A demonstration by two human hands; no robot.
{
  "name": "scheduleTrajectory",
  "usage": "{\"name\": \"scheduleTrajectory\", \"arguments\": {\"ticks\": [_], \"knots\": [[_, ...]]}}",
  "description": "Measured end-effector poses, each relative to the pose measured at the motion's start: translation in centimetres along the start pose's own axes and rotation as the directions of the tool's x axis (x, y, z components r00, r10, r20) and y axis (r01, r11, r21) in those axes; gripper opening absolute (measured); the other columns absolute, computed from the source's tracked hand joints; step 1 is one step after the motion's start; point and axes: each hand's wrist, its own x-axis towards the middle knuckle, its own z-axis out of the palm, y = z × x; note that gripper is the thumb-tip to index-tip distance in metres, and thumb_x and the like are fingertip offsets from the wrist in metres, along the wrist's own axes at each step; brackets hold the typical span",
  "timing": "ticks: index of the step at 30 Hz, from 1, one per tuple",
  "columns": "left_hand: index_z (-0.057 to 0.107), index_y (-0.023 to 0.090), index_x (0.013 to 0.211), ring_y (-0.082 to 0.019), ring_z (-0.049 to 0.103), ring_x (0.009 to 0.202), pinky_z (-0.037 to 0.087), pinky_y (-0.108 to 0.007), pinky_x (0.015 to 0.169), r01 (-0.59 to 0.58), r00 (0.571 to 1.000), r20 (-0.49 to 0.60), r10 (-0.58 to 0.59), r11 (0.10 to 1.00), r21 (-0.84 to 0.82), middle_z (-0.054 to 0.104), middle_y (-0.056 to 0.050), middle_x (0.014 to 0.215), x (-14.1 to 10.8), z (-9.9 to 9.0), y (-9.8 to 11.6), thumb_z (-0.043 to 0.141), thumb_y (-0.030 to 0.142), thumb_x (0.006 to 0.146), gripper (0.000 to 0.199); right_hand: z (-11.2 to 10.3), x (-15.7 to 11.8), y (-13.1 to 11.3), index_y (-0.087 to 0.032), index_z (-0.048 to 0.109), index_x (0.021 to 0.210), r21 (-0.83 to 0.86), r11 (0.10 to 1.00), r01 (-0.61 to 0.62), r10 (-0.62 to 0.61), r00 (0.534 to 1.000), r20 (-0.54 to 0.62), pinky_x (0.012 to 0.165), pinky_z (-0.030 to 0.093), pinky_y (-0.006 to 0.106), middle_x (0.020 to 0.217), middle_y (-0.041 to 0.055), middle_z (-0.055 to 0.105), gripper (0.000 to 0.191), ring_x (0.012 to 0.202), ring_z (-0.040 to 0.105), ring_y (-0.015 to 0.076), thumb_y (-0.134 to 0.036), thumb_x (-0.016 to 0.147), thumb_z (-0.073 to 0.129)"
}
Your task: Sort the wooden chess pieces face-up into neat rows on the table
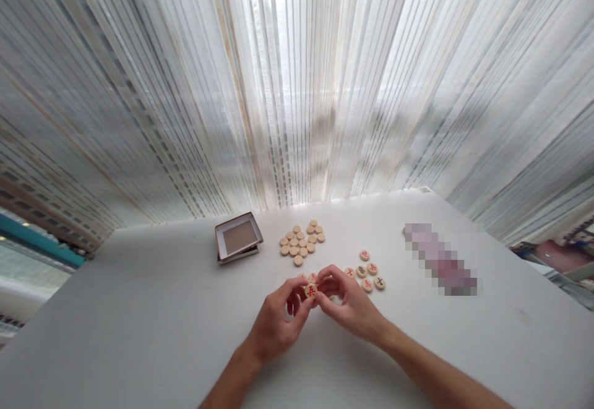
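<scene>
A round wooden Chinese chess piece (310,291) with a red character stands between my hands, its face turned toward me. My left hand (278,322) pinches it from the left between thumb and fingertips. From the right, my right hand (355,307) grips the same piece with thumb and fingers. Just behind my fingers lie a few more red-marked pieces (314,277), partly hidden by the hands. To the right of my right hand several face-up pieces (366,284) show red or black characters. Farther back, a cluster of pale discs (294,251) shows no visible characters.
An open shallow box (239,240) sits at the back left, tilted on another box part. A blurred pinkish object (440,260) lies on the right of the white table (153,310). Striped sheer curtains (297,87) hang along the far edge.
</scene>
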Motion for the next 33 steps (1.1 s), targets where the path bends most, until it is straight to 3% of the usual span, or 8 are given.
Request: {"name": "scheduleTrajectory", "arguments": {"ticks": [6, 13, 20, 29, 33], "knots": [[0.056, 0.019, 0.111, -0.012, 0.058, 0.066, 0.048, -0.023, 0.065, 0.089, 0.996, 0.028, -0.085, 0.985, -0.148, 0.067, 0.000, 0.077, 0.31, -0.22, 0.47, 0.059, 0.028, 0.093, 0.021, 0.07, -0.26, 0.13, -0.021, 0.056, 0.107, -0.039, 0.998, 0.043, -0.042, 0.999, 0.034, 0.077, 0.057, 0.032, 0.092, 0.0048, 0.072, 0.017, 0.085, 0.072, 0.0182, -0.029, 0.093, 0.061], [0.058, 0.018, 0.102, -0.013, 0.058, 0.062, 0.046, -0.021, 0.059, 0.182, 0.983, 0.007, -0.183, 0.968, -0.171, 0.064, 0.001, 0.067, 0.14, -0.25, -0.18, 0.060, 0.034, 0.092, 0.018, 0.32, -0.30, 0.76, -0.021, 0.059, 0.109, -0.076, 0.987, 0.145, -0.138, 0.987, 0.083, 0.076, 0.057, 0.028, 0.093, 0.0044, 0.070, 0.014, 0.085, 0.070, 0.0159, -0.023, 0.094, 0.058], [0.059, 0.019, 0.099, -0.012, 0.058, 0.060, 0.046, -0.021, 0.059, 0.191, 0.981, -0.006, -0.196, 0.963, -0.187, 0.061, 0.002, 0.065, 0.20, -0.24, -0.31, 0.058, 0.034, 0.094, 0.017, 0.39, -0.24, 0.70, -0.021, 0.060, 0.108, -0.121, 0.973, 0.198, -0.186, 0.977, 0.105, 0.078, 0.056, 0.025, 0.089, 0.0010, 0.072, 0.020, 0.082, 0.069, 0.0130, -0.013, 0.090, 0.059], [0.056, 0.018, 0.107, -0.013, 0.055, 0.064, 0.046, -0.021, 0.056, 0.201, 0.980, 0.050, -0.194, 0.940, -0.274, 0.059, 0.000, 0.072, 0.05, -0.33, -0.23, 0.049, 0.036, 0.098, 0.021, 0.30, -0.23, 0.65, -0.022, 0.060, 0.113, -0.144, 0.967, 0.212, -0.202, 0.976, 0.079, 0.079, 0.057, 0.026, 0.092, 0.0017, 0.071, 0.023, 0.083, 0.069, 0.0134, -0.015, 0.091, 0.058], [0.053, 0.019, 0.113, -0.014, 0.057, 0.070, 0.047, -0.023, 0.061, 0.173, 0.985, 0.065, -0.162, 0.948, -0.267, 0.060, -0.001, 0.075, 0.07, -0.50, -0.09, 0.052, 0.033, 0.097, 0.022, 0.24, -0.23, 0.79, -0.023, 0.059, 0.115, -0.126, 0.968, 0.217, -0.211, 0.975, 0.062, 0.079, 0.057, 0.028, 0.094, 0.0022, 0.071, 0.025, 0.085, 0.069, 0.0140, -0.016, 0.091, 0.058]]}}
